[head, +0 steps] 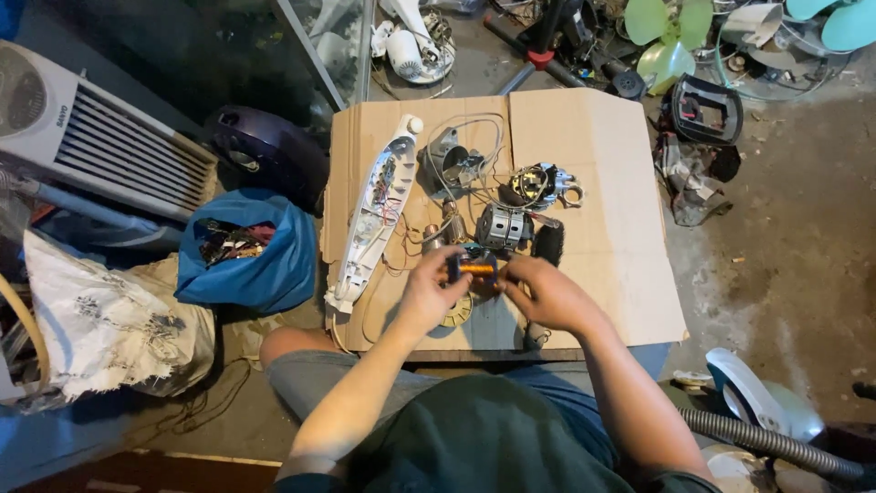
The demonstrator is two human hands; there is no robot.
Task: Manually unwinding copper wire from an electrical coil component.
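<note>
A small motor part with a bright copper-wire winding and a dark blue frame (473, 267) sits gripped between two bare hands above a flattened sheet of brown cardboard (602, 183) spread on the floor. The left hand (429, 290) has its fingers clamped on the part's left end; the right hand (540, 290) pinches the right end, fingertips closed against it. Handling it well seems to call for a firm hold on the frame alone, with fingers kept off the fine copper turns, which look easy to nick, and the piece held low over the cardboard so that anything loosened drops where it can be found.

Just beyond the hands lie a grey metal motor block (503, 226), a black ribbed roller (547, 243) and a tangle of thin wires (465, 160). To the left, a long white plastic casing (374, 215) lies open, its wiring exposed. A round yellowish disc (459, 314) shows beneath the left hand.

The floor is bare, stained concrete (794, 228). A crumpled blue plastic bag (239, 251) of parts sits beside the cardboard, near a white slatted fan heater (100, 137). Green fan blades (671, 36) and a grey corrugated hose (766, 440) crowd the edges.
</note>
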